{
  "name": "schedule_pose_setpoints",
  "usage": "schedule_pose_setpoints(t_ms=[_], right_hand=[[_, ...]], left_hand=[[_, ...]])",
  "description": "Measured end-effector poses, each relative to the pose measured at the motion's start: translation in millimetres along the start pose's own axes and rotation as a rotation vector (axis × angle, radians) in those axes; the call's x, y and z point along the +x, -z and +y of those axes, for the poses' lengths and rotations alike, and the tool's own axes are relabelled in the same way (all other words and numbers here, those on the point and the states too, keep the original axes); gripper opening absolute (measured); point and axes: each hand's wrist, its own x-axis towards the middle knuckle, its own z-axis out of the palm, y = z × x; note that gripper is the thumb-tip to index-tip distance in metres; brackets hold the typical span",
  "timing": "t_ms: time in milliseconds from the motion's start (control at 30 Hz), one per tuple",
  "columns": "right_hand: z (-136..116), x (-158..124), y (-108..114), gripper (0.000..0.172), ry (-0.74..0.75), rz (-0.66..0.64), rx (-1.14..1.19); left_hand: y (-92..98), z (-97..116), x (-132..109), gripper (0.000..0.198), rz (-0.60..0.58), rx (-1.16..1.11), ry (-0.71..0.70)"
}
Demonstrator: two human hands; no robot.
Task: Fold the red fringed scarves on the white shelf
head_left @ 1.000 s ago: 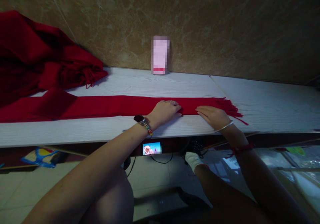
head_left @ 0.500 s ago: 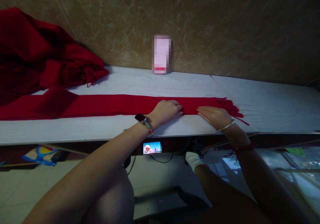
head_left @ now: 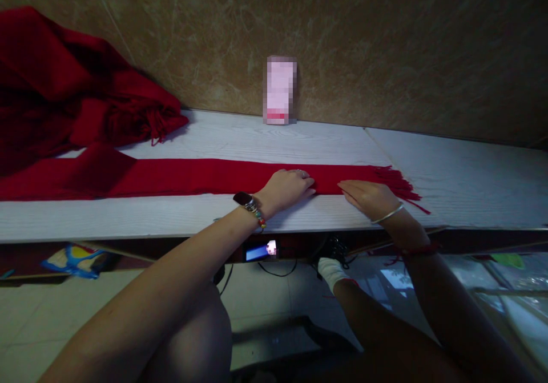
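A red fringed scarf [head_left: 180,176] lies folded in a long, narrow strip along the white wood-grain shelf [head_left: 141,217], its tassels at the right end. My left hand [head_left: 287,190] rests on the strip, fingers a little bent over its top and near edge. To the right, my right hand [head_left: 369,197] lies with straight fingers over the near edge, short of the tassels. Neither hand lifts the cloth. A stretch of scarf shows between the two hands.
A heap of red fringed cloth [head_left: 85,86] sits at the left against the brown marbled wall [head_left: 363,46]. A pink, blurred-out box [head_left: 280,91] leans on that wall. Below the shelf are a lit phone screen [head_left: 260,250], a cable and a blue-and-white packet [head_left: 75,260].
Both hands keep their places on the scarf. The view has shifted very slightly, and the picture on the phone screen is different.
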Motion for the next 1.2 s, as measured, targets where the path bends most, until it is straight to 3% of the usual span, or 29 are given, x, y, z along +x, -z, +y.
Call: schedule_pose_setpoints(t_ms=[333,533,767,1000,1200], right_hand=[[-4.6,0.3,-2.0,0.034,-0.129,0.07,0.012],[-1.6,-0.2,2.7,0.032,-0.247,0.156,0.121],[6.4,-6.5,0.9,0.033,-0.105,0.002,0.162],[10.2,-7.0,10.2,0.033,-0.073,-0.034,0.218],[21.8,-11.4,12.8,0.033,-0.112,-0.111,0.221]], left_hand=[[-3.6,-0.8,-0.4,0.036,-0.009,-0.023,-0.001],[-5.2,0.9,-5.0,0.051,-0.154,-0.063,0.045],[-0.7,0.1,-4.8,0.051,-0.243,-0.09,0.028],[0.1,2.1,-6.7,0.049,-0.216,-0.043,-0.028],[6.5,6.9,-7.3,0.049,-0.306,-0.097,-0.003]])
